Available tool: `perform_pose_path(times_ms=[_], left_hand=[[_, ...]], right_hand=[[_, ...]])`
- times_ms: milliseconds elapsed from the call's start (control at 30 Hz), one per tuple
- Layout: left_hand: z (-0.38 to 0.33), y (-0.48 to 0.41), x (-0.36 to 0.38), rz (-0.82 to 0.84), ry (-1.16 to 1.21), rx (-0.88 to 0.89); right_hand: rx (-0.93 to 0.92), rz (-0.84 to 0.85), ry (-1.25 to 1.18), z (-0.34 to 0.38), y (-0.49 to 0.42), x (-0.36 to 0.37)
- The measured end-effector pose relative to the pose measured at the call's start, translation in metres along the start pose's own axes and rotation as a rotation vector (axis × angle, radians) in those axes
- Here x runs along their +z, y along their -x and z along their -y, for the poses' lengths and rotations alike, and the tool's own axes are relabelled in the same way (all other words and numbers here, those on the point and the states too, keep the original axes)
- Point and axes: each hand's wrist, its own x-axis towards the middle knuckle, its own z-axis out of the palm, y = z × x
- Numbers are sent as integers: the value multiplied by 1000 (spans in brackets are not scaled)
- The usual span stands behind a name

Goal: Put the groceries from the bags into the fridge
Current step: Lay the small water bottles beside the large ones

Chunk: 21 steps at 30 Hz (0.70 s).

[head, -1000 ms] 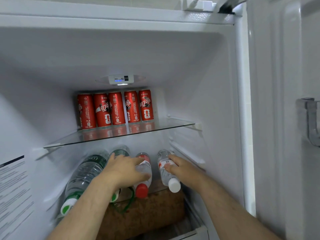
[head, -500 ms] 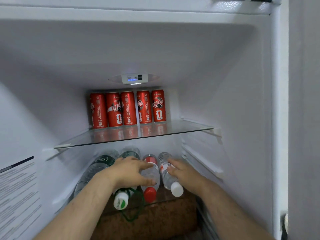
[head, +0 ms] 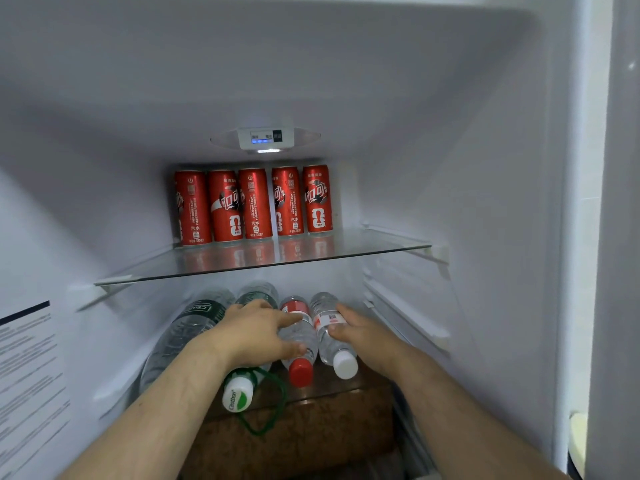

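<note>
Head view. Fridge (head: pixel 450 133), below the glass shelf (head: pixel 381 245): four water bottles (head: pixel 183 336) lying side by side, caps outward.
Left hand (head: pixel 256 336): spread flat over the green-capped bottle (head: pixel 237 394), fingertips touching the red-capped bottle (head: pixel 300 355).
Right hand (head: pixel 362 332): grips the white-capped bottle (head: pixel 330 341) from its right.
On the glass shelf: five red cans (head: pixel 254 206), upright.

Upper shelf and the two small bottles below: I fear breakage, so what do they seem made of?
Upper shelf: seemingly clear glass, glossy; the red cans mirror in it, and its front edge looks thin and hard. Red-capped bottle and white-capped bottle: probably thin clear plastic, judging by the see-through ribbed walls, with opaque matte plastic caps.
</note>
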Motion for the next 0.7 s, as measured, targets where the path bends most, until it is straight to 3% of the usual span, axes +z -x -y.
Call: perform_pose_path(times_ms=[233, 433, 700], left_hand=[[4, -4, 3, -19, 11, 16], [7, -2, 7, -158, 248, 10], [1, 30, 1, -312, 383, 23]], right_hand=[[-31, -56, 47, 2, 5, 2], [-94, -215, 258, 3, 14, 0], [-128, -252, 323, 13, 37, -7]])
